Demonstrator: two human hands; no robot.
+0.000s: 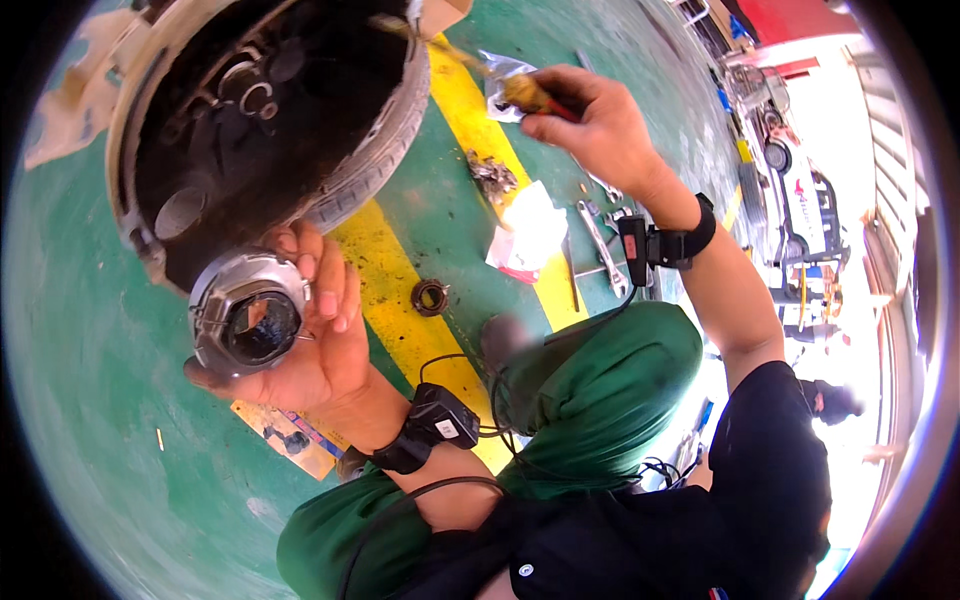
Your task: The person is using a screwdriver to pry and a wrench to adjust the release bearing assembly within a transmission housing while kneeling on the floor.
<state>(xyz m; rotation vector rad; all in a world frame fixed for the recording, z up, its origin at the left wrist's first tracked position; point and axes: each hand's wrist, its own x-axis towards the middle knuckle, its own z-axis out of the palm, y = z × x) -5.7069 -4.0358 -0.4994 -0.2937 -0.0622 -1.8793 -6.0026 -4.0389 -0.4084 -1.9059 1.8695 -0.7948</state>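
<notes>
My left hand (325, 350) is closed round a silver headlight projector lens (264, 322) with dark glass in its middle. It is held up at the near rim of a large housing (345, 195) with a pale edge and a dark hollow inside; this looks like a headlight housing. Whether the lens touches that rim I cannot tell. My right hand (605, 125) grips the yellow and red handle of a screwdriver (525, 95). Its shaft is smeared by motion and points up and left toward the housing's far edge.
On the green floor with yellow stripes (455, 410) lie a dark ring (430, 297), a crumpled clump (490, 177), a clear plastic bag (500, 85), several wrenches (600, 240) and a printed card (285, 437). Cables run from my wrist bands across my lap. Shelves and a vehicle stand far right.
</notes>
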